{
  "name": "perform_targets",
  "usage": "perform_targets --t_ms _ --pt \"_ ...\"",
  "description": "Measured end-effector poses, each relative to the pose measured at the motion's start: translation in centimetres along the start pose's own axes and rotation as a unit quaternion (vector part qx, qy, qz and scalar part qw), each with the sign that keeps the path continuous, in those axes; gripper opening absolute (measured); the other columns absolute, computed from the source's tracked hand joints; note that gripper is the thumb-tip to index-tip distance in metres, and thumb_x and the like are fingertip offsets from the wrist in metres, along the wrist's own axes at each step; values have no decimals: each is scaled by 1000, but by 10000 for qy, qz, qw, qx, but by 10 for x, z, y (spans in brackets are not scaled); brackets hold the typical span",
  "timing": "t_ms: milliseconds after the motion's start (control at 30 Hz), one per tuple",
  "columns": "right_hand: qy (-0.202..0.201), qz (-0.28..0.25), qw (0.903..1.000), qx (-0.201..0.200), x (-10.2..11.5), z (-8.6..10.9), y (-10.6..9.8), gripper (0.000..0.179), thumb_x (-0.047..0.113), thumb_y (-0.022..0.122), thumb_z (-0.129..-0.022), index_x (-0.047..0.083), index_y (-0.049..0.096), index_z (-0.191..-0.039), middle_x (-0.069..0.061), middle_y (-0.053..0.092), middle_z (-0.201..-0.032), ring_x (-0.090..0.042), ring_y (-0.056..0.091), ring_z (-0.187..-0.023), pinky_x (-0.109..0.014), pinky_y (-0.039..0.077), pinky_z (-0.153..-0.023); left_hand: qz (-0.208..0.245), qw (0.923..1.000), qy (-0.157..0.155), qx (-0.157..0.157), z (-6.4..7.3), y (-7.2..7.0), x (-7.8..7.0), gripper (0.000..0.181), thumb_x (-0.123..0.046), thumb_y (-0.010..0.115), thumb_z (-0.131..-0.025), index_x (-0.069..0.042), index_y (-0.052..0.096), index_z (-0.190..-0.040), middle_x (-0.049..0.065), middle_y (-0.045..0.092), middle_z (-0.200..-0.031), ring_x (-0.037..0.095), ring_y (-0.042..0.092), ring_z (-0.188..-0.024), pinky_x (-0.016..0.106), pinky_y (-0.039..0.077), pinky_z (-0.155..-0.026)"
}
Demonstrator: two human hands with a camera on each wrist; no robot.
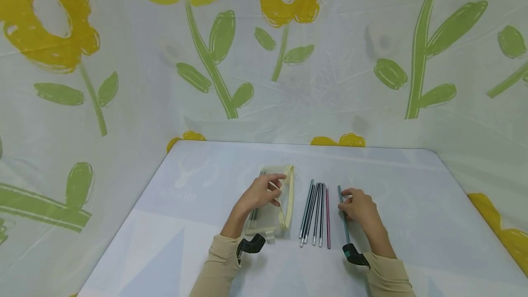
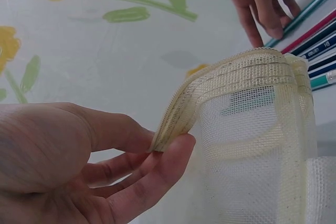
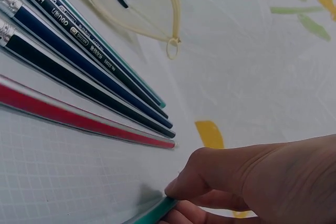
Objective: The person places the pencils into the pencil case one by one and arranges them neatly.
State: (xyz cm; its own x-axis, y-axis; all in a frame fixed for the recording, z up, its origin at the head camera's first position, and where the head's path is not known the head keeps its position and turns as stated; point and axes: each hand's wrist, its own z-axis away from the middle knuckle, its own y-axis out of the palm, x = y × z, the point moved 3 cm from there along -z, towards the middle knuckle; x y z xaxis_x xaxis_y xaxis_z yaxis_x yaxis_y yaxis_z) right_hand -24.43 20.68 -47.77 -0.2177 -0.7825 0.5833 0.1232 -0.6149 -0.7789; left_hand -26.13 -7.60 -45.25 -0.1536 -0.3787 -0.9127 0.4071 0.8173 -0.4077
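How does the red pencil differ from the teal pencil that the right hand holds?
The red pencil is pinkish red; the teal pencil is blue-green. The red pencil lies on the table; the right hand pinches the teal pencil. The red pencil is beside the dark pencils; the teal pencil is apart, farther right. Both are long, thin.

The left hand (image 1: 262, 190) pinches between thumb (image 2: 113, 129) and fingers (image 2: 152, 182); the right hand (image 1: 360, 204), well apart, pinches likewise. Left forearm (image 1: 218, 260) and right forearm (image 1: 381, 239) both reach forward.
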Motion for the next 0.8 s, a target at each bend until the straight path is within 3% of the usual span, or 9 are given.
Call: perform_targets --t_ms 233,567,800 --pt "105 -69 9999 24 -2 1 1 48 14 66 -88 -7 55 -129 -18 68 -93 -14 63 -61 -28 56 -55 18 10000 73 19 0 -2 -1 46 4 52 -95 1 50 -141 22 55 -110 34 62 -93 36 66 -65" --pt "-117 -342 9993 62 -1 2 1 48 16 64 -89 -7 56 -130 -20 69 -95 -15 63 -61 -28 56 -56 -50 9999 87 -51 2 -4 -2 47 4 53 -94 1 50 -141 23 56 -111 26 61 -91 36 66 -65" --pt "-266 -966 9946 279 5 4 -1 49 15 60 -89 -5 55 -133 -25 66 -107 -17 66 -72 -32 64 -64 -87 9999 87 -98 3 -6 -3 47 3 53 -95 -1 51 -141 24 56 -114 31 62 -94 36 66 -66"
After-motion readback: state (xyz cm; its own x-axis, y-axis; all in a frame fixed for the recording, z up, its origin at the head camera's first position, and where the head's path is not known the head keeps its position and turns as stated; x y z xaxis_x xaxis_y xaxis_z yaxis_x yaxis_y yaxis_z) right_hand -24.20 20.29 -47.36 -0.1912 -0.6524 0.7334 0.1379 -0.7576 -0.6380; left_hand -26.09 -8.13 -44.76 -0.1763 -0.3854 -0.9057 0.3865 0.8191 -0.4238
